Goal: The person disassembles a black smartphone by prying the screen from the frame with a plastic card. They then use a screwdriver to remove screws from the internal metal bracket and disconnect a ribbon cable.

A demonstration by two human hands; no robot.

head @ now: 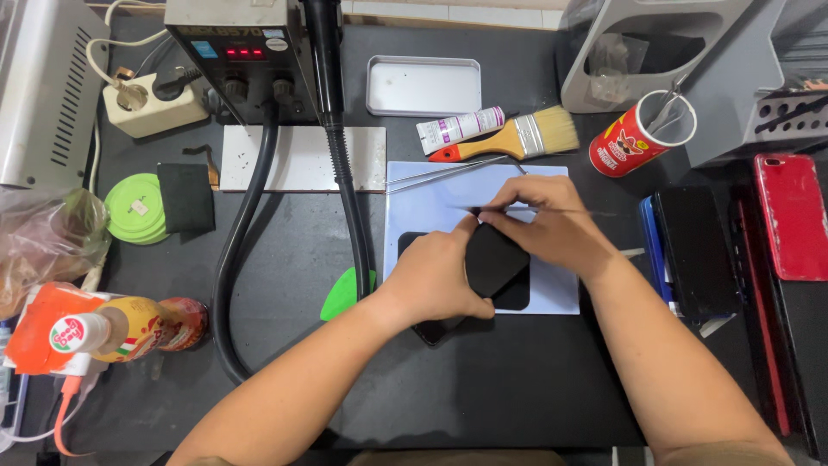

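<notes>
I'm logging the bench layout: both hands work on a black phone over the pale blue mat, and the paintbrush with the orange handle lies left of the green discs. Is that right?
Not quite. The head view shows the paintbrush lying far right of the green discs, just above the pale blue mat. The rest holds: the left hand and right hand both work on the black phone.

hands 2 | paintbrush 1 | tweezers 1 | red phone 1 | metal tin 1

Around the pale blue mat, open dark tabletop lies toward the person. Away from the person, tweezers, a brush and a tube block; a black hose runs along the mat's left, stacked phones crowd its right.
</notes>
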